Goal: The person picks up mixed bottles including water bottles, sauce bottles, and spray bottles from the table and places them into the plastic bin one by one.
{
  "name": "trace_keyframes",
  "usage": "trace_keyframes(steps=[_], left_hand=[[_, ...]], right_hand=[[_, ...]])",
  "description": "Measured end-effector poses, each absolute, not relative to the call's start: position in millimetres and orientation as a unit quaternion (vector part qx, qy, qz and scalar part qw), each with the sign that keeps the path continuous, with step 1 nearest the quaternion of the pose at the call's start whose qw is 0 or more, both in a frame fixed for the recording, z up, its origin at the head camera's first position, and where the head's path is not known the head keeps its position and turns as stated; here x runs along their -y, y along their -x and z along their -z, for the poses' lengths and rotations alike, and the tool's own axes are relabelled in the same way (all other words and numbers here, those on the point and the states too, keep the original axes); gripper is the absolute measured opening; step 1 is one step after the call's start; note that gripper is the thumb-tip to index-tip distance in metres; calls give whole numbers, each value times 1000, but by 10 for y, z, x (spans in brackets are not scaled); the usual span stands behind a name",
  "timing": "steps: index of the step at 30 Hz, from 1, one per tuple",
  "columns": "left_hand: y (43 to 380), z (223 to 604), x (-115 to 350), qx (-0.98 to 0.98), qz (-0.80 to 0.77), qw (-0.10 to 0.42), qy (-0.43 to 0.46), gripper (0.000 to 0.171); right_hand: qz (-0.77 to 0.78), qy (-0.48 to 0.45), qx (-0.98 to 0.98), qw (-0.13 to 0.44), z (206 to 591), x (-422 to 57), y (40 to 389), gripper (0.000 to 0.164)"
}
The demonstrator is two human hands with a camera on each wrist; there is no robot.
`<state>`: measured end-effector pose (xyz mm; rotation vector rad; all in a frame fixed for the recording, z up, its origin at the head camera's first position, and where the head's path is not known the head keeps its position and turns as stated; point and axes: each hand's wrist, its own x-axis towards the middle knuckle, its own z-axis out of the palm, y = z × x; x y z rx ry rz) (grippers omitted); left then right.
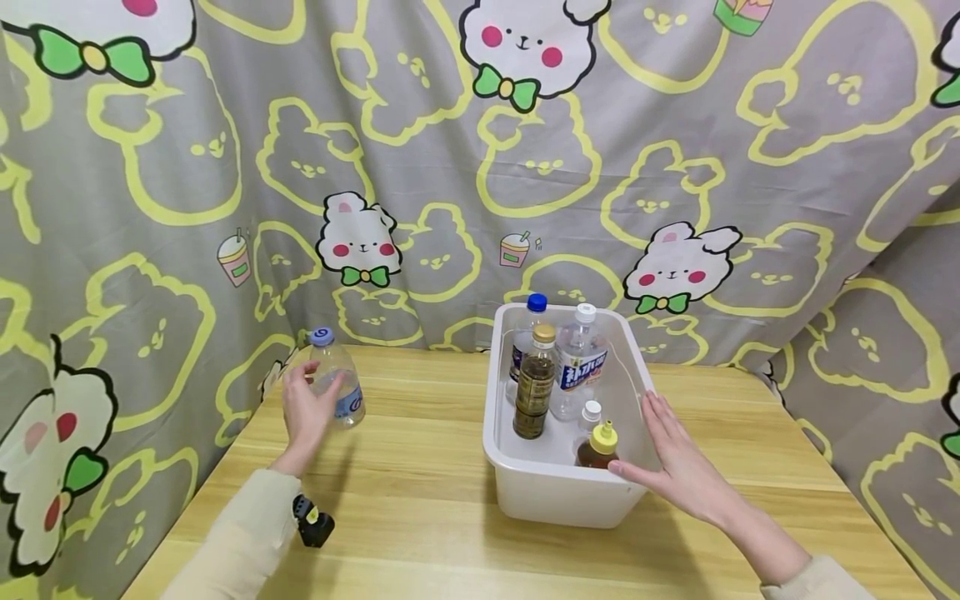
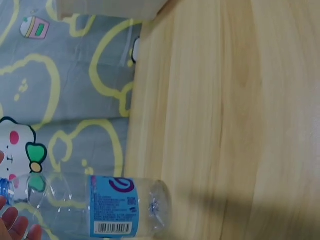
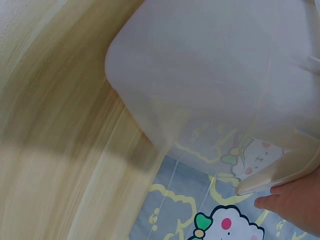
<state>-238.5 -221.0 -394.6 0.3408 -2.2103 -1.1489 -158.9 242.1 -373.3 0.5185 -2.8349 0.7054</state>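
Note:
A clear plastic bottle (image 1: 335,367) with a blue cap and blue label stands on the left of the table. My left hand (image 1: 309,404) is beside its upper part, thumb and fingers spread apart. In the left wrist view, loose fingertips (image 2: 15,222) show near the neck of the bottle (image 2: 65,200); contact is hard to tell. On the right, my right hand (image 1: 686,467) rests against the side rim of a white plastic bin (image 1: 536,492), fingers straight. The right wrist view shows the bin's wall (image 3: 210,65) with fingers (image 3: 295,202) at its edge.
Inside the bin stand a blue-capped bottle (image 1: 537,303), a gold-capped bottle of dark liquid (image 1: 534,392), a clear labelled bottle (image 1: 583,367), a small white-capped bottle (image 1: 591,411) and a yellow-topped bottle (image 1: 602,442). A patterned curtain (image 1: 435,167) hangs behind the wooden table (image 1: 420,500).

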Motion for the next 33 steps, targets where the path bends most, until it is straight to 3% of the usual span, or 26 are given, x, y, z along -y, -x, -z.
trace_keyframes(steps=[15,33], left_hand=[[2509,3844,2354,832,430,320,-143,58],[2694,3790,2413,839,434,293,-148,59]], right_hand=[[-233,-174,952,91,3741,-2430,1588,95],[-234,-175,952,87,3729,-2417,1582,95]])
